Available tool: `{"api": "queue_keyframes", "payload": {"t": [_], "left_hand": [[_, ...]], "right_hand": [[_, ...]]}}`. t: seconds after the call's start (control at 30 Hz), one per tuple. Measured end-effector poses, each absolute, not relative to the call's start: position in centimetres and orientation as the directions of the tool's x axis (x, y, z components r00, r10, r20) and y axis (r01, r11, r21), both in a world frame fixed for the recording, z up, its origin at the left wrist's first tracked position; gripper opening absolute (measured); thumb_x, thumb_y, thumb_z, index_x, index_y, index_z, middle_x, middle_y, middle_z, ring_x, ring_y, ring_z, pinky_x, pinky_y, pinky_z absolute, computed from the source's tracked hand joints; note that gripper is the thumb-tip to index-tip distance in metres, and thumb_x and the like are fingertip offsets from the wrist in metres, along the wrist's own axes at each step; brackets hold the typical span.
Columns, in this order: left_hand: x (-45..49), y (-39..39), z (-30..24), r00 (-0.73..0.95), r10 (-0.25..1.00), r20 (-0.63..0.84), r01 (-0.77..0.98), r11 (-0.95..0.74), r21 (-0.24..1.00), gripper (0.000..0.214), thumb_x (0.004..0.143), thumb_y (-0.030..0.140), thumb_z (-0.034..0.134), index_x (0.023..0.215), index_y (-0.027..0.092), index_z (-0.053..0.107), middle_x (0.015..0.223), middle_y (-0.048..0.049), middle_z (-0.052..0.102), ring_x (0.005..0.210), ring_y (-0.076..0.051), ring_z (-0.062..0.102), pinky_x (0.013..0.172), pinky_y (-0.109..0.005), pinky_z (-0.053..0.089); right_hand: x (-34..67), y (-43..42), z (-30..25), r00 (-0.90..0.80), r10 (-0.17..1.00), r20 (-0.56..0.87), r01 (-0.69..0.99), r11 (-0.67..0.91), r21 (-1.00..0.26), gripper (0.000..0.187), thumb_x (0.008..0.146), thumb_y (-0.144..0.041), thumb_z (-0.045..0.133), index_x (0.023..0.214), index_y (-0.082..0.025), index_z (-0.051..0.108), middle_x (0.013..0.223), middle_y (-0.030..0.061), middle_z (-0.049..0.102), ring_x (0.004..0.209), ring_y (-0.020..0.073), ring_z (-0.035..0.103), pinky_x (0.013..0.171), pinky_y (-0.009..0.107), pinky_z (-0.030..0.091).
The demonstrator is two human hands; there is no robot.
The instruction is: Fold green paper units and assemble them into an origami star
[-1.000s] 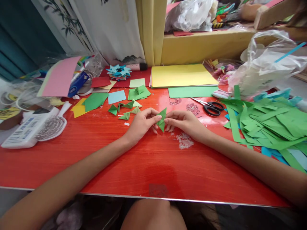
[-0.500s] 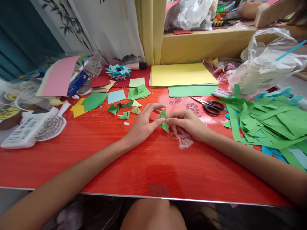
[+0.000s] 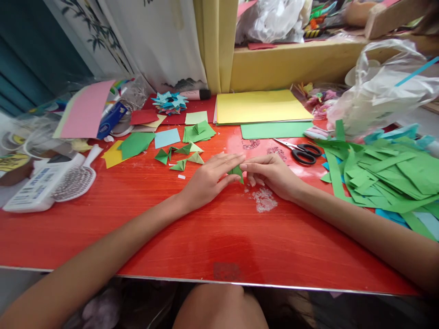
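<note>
Between my hands, just above the red table (image 3: 144,237), is a small folded piece of green paper (image 3: 236,172). My left hand (image 3: 211,178) has its fingers over the top of the paper and its thumb below, closed on it. The thumb and forefinger of my right hand (image 3: 272,176) pinch the paper's right side, its other fingers curled underneath. Part of the paper is hidden by the fingers. Several small folded green pieces (image 3: 183,150) lie left of my hands, near a stack of green paper squares (image 3: 204,135).
Black-handled scissors (image 3: 303,153) lie right of my hands, beside a heap of green paper strips (image 3: 387,176). Yellow sheets (image 3: 260,107) lie at the back, near a blue folded-paper ring (image 3: 169,103). A white hairbrush (image 3: 75,180) is at the left, a plastic bag (image 3: 384,91) at the right.
My left fingers have come down over the green paper, covering more of it. The paper, upright and pointed before, now shows only its lower part. My right hand keeps its pinch.
</note>
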State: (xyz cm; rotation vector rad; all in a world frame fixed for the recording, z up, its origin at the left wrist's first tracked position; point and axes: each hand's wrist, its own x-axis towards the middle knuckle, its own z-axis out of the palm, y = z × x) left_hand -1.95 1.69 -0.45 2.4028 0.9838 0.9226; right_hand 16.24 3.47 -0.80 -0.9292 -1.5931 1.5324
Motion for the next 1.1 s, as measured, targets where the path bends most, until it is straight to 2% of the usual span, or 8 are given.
{"api": "queue_keyframes", "payload": {"t": [0.1,0.2,0.33,0.47,0.63,0.77,0.93,1.1], "left_hand": [[-1.89,1.38,-0.3,0.479,0.795,0.373,0.491,-0.595,0.637,0.032,0.083,0.027,0.047,0.115,0.024,0.051,0.115,-0.003,0.058,0.105,-0.017,0.053,0.09,-0.03,0.038],[-1.91,1.33,-0.16,0.413,0.853,0.319,0.497,-0.504,0.706,0.025,0.083,0.028,0.047,0.105,0.023,0.057,0.1,-0.0012,0.064,0.088,-0.016,0.059,0.078,-0.025,0.042],[-2.01,1.73,-0.36,0.333,0.899,0.284,0.405,-0.408,0.818,0.019,0.083,0.03,0.046,0.09,0.019,0.06,0.086,-0.0015,0.065,0.079,-0.014,0.06,0.071,-0.023,0.043],[-2.0,1.96,-0.63,0.302,0.93,0.21,0.279,-0.297,0.913,0.019,0.081,0.035,0.048,0.085,0.017,0.054,0.073,-0.0016,0.064,0.068,-0.013,0.061,0.065,-0.024,0.045],[-1.91,1.71,-0.5,0.341,0.926,0.159,0.299,-0.268,0.916,0.021,0.082,0.038,0.046,0.077,0.017,0.048,0.06,0.0006,0.061,0.05,-0.01,0.054,0.051,-0.021,0.041],[-1.91,1.53,-0.3,0.344,0.929,0.137,0.362,-0.265,0.894,0.023,0.083,0.037,0.043,0.073,0.017,0.049,0.052,0.002,0.056,0.044,-0.008,0.047,0.045,-0.019,0.035],[-1.8,1.45,-0.04,0.336,0.933,0.129,0.418,-0.27,0.867,0.023,0.084,0.035,0.042,0.072,0.017,0.048,0.049,0.0036,0.052,0.044,-0.007,0.045,0.046,-0.018,0.033],[-1.82,1.66,-0.2,0.3,0.948,0.104,0.459,-0.239,0.856,0.029,0.082,0.041,0.044,0.069,0.016,0.047,0.047,0.0041,0.052,0.04,-0.007,0.043,0.044,-0.018,0.033]], "right_hand": [[16.27,3.48,-0.86,-0.5,0.866,0.016,0.023,0.032,-0.999,0.028,0.073,-0.039,0.059,0.06,-0.015,0.064,0.047,-0.0008,0.055,0.039,0.0059,0.041,0.039,0.021,0.028],[16.16,3.4,-0.97,-0.501,0.865,0.032,0.019,0.048,-0.999,0.028,0.075,-0.04,0.056,0.07,-0.014,0.065,0.051,0.0004,0.057,0.043,0.0075,0.047,0.042,0.021,0.034],[15.85,3.19,-1.12,-0.45,0.89,0.072,0.061,0.111,-0.992,0.028,0.077,-0.042,0.053,0.084,-0.015,0.06,0.056,-0.0006,0.057,0.046,0.0088,0.051,0.046,0.021,0.04],[15.6,2.92,-1.09,-0.511,0.854,0.096,0.196,0.224,-0.955,0.026,0.079,-0.04,0.051,0.089,-0.017,0.059,0.06,-0.0014,0.056,0.048,0.0089,0.05,0.047,0.021,0.039],[15.51,2.59,-0.86,-0.526,0.832,0.175,0.45,0.447,-0.773,0.023,0.084,-0.032,0.045,0.078,-0.017,0.061,0.053,-0.0025,0.05,0.047,0.0082,0.044,0.047,0.021,0.031],[15.42,2.5,-0.92,-0.546,0.805,0.234,0.531,0.548,-0.647,0.027,0.085,-0.028,0.042,0.068,-0.016,0.059,0.051,-0.0027,0.046,0.046,0.0079,0.038,0.047,0.022,0.026],[15.4,2.53,-1.09,-0.564,0.799,0.211,0.509,0.537,-0.672,0.022,0.083,-0.03,0.047,0.07,-0.015,0.058,0.054,-0.0028,0.046,0.048,0.0074,0.037,0.047,0.021,0.025],[15.74,2.55,-0.62,-0.541,0.83,0.132,0.415,0.401,-0.817,0.029,0.085,-0.034,0.042,0.067,-0.014,0.054,0.057,-0.0015,0.051,0.05,0.007,0.043,0.048,0.019,0.029]]}}
